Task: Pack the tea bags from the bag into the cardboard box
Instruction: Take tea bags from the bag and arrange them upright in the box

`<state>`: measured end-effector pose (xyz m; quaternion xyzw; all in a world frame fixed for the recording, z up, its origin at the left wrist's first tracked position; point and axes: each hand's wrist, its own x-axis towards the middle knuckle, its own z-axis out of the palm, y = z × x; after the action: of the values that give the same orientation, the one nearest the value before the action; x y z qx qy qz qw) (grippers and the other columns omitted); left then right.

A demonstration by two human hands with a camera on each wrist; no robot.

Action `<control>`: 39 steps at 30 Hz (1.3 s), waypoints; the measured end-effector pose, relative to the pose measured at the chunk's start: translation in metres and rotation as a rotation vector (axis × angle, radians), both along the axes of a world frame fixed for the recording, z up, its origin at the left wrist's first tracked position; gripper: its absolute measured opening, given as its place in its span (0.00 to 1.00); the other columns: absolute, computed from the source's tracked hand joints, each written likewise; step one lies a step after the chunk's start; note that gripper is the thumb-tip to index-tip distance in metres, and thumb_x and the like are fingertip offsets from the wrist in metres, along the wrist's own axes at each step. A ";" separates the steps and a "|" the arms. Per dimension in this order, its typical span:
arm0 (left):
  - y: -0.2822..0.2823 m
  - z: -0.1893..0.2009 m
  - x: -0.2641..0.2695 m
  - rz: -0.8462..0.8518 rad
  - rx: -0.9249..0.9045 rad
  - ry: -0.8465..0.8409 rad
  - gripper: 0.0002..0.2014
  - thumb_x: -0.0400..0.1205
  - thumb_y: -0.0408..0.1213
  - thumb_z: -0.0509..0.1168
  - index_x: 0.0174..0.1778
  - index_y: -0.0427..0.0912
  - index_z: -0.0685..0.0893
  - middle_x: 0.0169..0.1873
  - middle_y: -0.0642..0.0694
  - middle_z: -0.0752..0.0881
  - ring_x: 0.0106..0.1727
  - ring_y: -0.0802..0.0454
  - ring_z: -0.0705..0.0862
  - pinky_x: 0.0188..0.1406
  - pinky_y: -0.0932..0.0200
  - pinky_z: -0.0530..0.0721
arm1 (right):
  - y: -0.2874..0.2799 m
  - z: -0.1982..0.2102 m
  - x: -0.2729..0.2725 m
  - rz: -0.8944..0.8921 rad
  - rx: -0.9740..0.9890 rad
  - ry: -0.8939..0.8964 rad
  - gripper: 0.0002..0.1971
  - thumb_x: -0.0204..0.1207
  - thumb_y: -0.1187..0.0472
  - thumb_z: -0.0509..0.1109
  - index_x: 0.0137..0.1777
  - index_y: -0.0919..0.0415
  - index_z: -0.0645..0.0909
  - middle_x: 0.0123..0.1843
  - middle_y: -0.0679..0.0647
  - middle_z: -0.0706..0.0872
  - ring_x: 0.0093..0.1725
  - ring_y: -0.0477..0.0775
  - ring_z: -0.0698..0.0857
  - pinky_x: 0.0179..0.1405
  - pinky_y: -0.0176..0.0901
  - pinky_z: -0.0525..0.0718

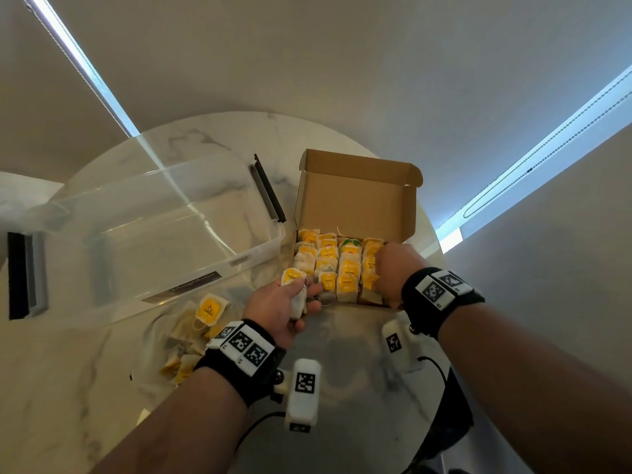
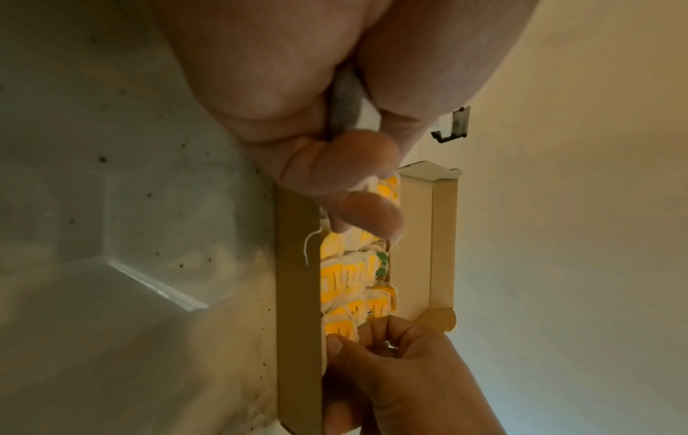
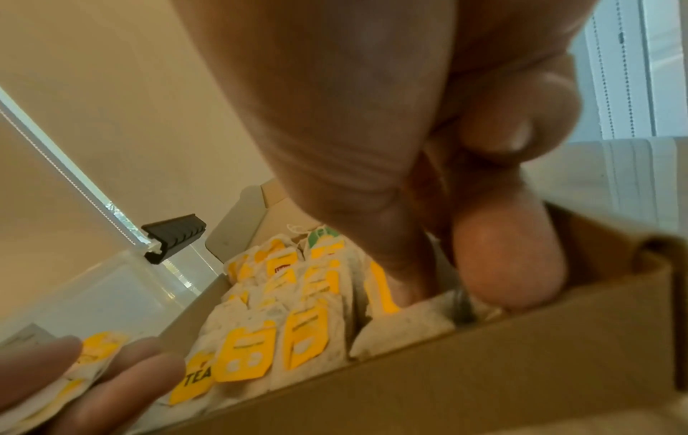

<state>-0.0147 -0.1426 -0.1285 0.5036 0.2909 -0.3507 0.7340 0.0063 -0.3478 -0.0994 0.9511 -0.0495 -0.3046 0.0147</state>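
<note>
The left hand is at the near left corner of the cardboard box, its fingers curled round a tea bag with a yellow tag, held upright just outside the box's front wall. In the left wrist view the thumb and fingers pinch the pale paper of that bag right over the box's edge. The right hand is at the near right corner of the box, fingers bent down into it; in the right wrist view its fingertips press in between the packed tea bags and the right wall, and whether they actually grasp one I cannot tell.

From the left on the counter: a black-handled grey lid lies at the far left edge, and beside it stands a large clear plastic tub with a black clip on its right end. In front of the tub, near the left wrist, a clear plastic bag holds the remaining loose tea bags, their yellow tags showing through. To the right of the tub sits the cardboard box with its lid flap standing open at the back. Its tray is filled with four rows of tea bags standing on edge, nearly all with yellow tags, and one green tag at the back of the third row. Both wrists wear black bands with white marker blocks.
</note>
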 end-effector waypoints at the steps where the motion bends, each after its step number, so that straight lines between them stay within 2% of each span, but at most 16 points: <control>1: 0.000 0.001 0.000 0.002 -0.004 0.002 0.08 0.89 0.39 0.58 0.54 0.41 0.82 0.46 0.43 0.92 0.24 0.56 0.83 0.11 0.68 0.68 | -0.001 -0.003 0.000 -0.020 0.010 -0.020 0.11 0.82 0.59 0.67 0.36 0.58 0.79 0.34 0.50 0.76 0.35 0.49 0.76 0.39 0.41 0.76; 3: -0.001 0.001 0.000 0.005 -0.009 0.002 0.08 0.90 0.38 0.58 0.54 0.41 0.82 0.47 0.43 0.92 0.24 0.56 0.83 0.11 0.68 0.68 | 0.000 -0.002 0.000 -0.002 0.022 -0.040 0.15 0.83 0.61 0.65 0.33 0.57 0.72 0.38 0.51 0.77 0.38 0.51 0.77 0.41 0.41 0.76; 5: -0.001 0.001 -0.001 0.011 -0.011 0.007 0.08 0.89 0.39 0.58 0.54 0.41 0.82 0.46 0.44 0.93 0.24 0.56 0.83 0.11 0.68 0.68 | 0.003 0.002 -0.001 -0.029 0.054 -0.048 0.09 0.83 0.64 0.64 0.40 0.59 0.76 0.44 0.54 0.80 0.46 0.55 0.83 0.45 0.41 0.80; 7: -0.001 0.001 -0.002 0.013 -0.015 0.015 0.08 0.89 0.39 0.59 0.54 0.41 0.82 0.45 0.45 0.93 0.24 0.56 0.83 0.11 0.68 0.68 | 0.005 0.005 -0.002 -0.058 0.077 -0.055 0.03 0.81 0.65 0.65 0.47 0.62 0.80 0.47 0.56 0.84 0.49 0.56 0.85 0.48 0.41 0.83; 10: -0.001 0.002 -0.001 0.018 -0.033 0.025 0.08 0.89 0.39 0.58 0.54 0.42 0.82 0.45 0.45 0.93 0.24 0.57 0.83 0.11 0.68 0.68 | 0.002 0.000 -0.001 -0.167 0.102 -0.084 0.07 0.78 0.63 0.71 0.53 0.63 0.83 0.51 0.57 0.87 0.51 0.57 0.86 0.51 0.45 0.88; 17: -0.001 0.001 -0.001 0.016 -0.038 0.029 0.08 0.90 0.39 0.58 0.56 0.42 0.82 0.46 0.45 0.93 0.24 0.57 0.83 0.11 0.69 0.68 | -0.002 -0.003 -0.007 -0.319 0.225 -0.183 0.05 0.76 0.59 0.71 0.46 0.60 0.82 0.41 0.53 0.84 0.45 0.57 0.86 0.45 0.45 0.85; 20: -0.001 0.003 0.000 0.011 -0.037 0.029 0.08 0.90 0.39 0.59 0.55 0.42 0.82 0.46 0.45 0.93 0.24 0.57 0.83 0.10 0.69 0.68 | -0.004 -0.004 -0.011 -0.425 0.301 -0.224 0.13 0.70 0.58 0.76 0.51 0.59 0.78 0.44 0.53 0.82 0.46 0.57 0.83 0.46 0.47 0.86; 23: 0.001 0.005 -0.001 -0.007 -0.042 0.017 0.08 0.89 0.39 0.59 0.53 0.42 0.82 0.47 0.44 0.92 0.25 0.57 0.84 0.11 0.68 0.68 | -0.002 -0.005 -0.013 -0.380 0.288 -0.220 0.18 0.69 0.51 0.77 0.54 0.58 0.78 0.49 0.54 0.85 0.48 0.56 0.84 0.50 0.49 0.88; 25: 0.002 0.007 -0.003 -0.029 -0.052 -0.017 0.07 0.89 0.36 0.59 0.54 0.42 0.82 0.48 0.44 0.92 0.26 0.55 0.85 0.12 0.68 0.69 | -0.003 -0.001 -0.014 -0.399 0.308 -0.216 0.18 0.68 0.50 0.77 0.54 0.56 0.78 0.48 0.54 0.85 0.47 0.56 0.84 0.45 0.47 0.87; 28: 0.002 0.015 -0.006 -0.100 -0.075 -0.103 0.09 0.88 0.32 0.60 0.61 0.38 0.81 0.50 0.40 0.92 0.26 0.53 0.85 0.12 0.67 0.69 | -0.005 0.013 -0.015 -0.359 0.312 -0.341 0.10 0.70 0.53 0.75 0.43 0.52 0.76 0.39 0.49 0.83 0.39 0.50 0.82 0.34 0.39 0.79; 30: 0.000 0.020 -0.009 -0.177 -0.113 -0.158 0.10 0.87 0.29 0.60 0.63 0.37 0.80 0.50 0.39 0.92 0.25 0.51 0.86 0.12 0.67 0.67 | 0.000 0.022 -0.015 -0.286 0.418 -0.422 0.07 0.73 0.52 0.75 0.41 0.50 0.80 0.38 0.44 0.85 0.38 0.45 0.82 0.34 0.34 0.76; 33: -0.005 0.027 -0.011 -0.301 -0.138 -0.238 0.10 0.87 0.29 0.61 0.64 0.37 0.79 0.50 0.40 0.92 0.26 0.51 0.86 0.11 0.67 0.68 | 0.017 0.035 -0.016 -0.244 0.694 -0.289 0.09 0.77 0.48 0.75 0.52 0.50 0.90 0.46 0.39 0.89 0.46 0.39 0.86 0.45 0.33 0.82; 34: -0.007 0.028 -0.010 -0.333 -0.134 -0.267 0.11 0.86 0.29 0.61 0.64 0.37 0.79 0.48 0.41 0.92 0.26 0.51 0.86 0.11 0.67 0.69 | 0.020 0.036 -0.017 -0.221 0.721 -0.233 0.10 0.77 0.48 0.75 0.53 0.50 0.90 0.47 0.39 0.89 0.46 0.37 0.87 0.45 0.30 0.82; 36: -0.010 0.031 -0.009 -0.368 -0.127 -0.301 0.10 0.86 0.29 0.62 0.63 0.40 0.79 0.44 0.45 0.92 0.27 0.51 0.86 0.11 0.66 0.70 | 0.023 0.035 -0.017 -0.227 0.765 -0.180 0.08 0.77 0.50 0.76 0.52 0.51 0.91 0.45 0.40 0.90 0.42 0.36 0.87 0.36 0.23 0.79; 37: -0.011 0.033 -0.009 -0.370 -0.128 -0.299 0.10 0.86 0.29 0.62 0.62 0.41 0.79 0.43 0.45 0.92 0.27 0.51 0.87 0.11 0.66 0.71 | 0.022 0.033 -0.016 -0.232 0.773 -0.189 0.08 0.76 0.52 0.77 0.52 0.51 0.91 0.45 0.41 0.90 0.41 0.36 0.87 0.34 0.22 0.79; 39: -0.012 0.033 -0.007 -0.349 -0.131 -0.269 0.08 0.87 0.31 0.61 0.62 0.41 0.79 0.45 0.43 0.93 0.26 0.51 0.87 0.11 0.66 0.71 | 0.018 0.030 -0.016 -0.242 0.782 -0.248 0.05 0.76 0.54 0.78 0.49 0.52 0.91 0.43 0.42 0.90 0.41 0.38 0.87 0.39 0.27 0.80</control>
<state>-0.0221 -0.1550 -0.0952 0.5398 0.0753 -0.4200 0.7256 -0.0094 -0.3295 -0.0693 0.9018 -0.0431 -0.1834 -0.3889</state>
